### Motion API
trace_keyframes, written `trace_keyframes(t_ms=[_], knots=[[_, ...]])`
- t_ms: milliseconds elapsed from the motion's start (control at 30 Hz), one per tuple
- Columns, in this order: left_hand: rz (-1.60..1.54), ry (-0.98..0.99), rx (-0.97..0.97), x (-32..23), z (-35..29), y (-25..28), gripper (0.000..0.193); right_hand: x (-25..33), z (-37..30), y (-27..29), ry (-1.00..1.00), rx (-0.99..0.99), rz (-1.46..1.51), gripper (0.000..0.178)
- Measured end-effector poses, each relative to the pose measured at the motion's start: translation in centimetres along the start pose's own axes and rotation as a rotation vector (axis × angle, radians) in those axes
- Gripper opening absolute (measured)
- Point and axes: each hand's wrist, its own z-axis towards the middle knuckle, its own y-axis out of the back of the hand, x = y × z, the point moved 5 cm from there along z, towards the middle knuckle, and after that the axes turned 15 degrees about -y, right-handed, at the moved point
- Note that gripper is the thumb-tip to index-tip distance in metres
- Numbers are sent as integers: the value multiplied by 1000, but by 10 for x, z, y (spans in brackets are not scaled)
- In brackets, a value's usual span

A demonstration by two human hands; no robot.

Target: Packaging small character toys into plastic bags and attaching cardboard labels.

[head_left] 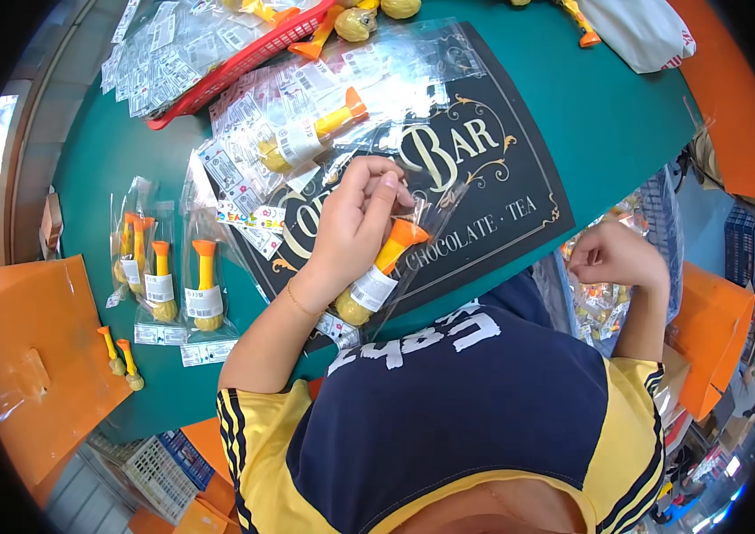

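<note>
My left hand pinches near the upper end of a clear plastic bag on the black printed mat. Inside the bag lies a toy with a round yellow head, a yellow stem and an orange flared end; a white label wraps its stem. Just beyond my left hand, another such toy rests on a spread of clear bags with printed cards. Off to the right, my right hand is curled above a bin of packed items. Whatever its fingers may hold is hidden.
Several bagged toys lie left on the green table, with two small loose toys near its edge. A red basket of flat bags stands at the far left. A white cloth bag lies far right.
</note>
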Motion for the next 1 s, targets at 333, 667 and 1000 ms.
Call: trace_keyframes(t_ms=[333,667,1000], knots=[[33,-64,-78,-11,7,4,15,88,-21,-18,455,-137,17,13],[149,-214,-94,-23,1,2,15,142,60,-69,394,133,1148,7],[178,-214,-128,-28,2,5,11,151,58,-73,438,127,1315,7]])
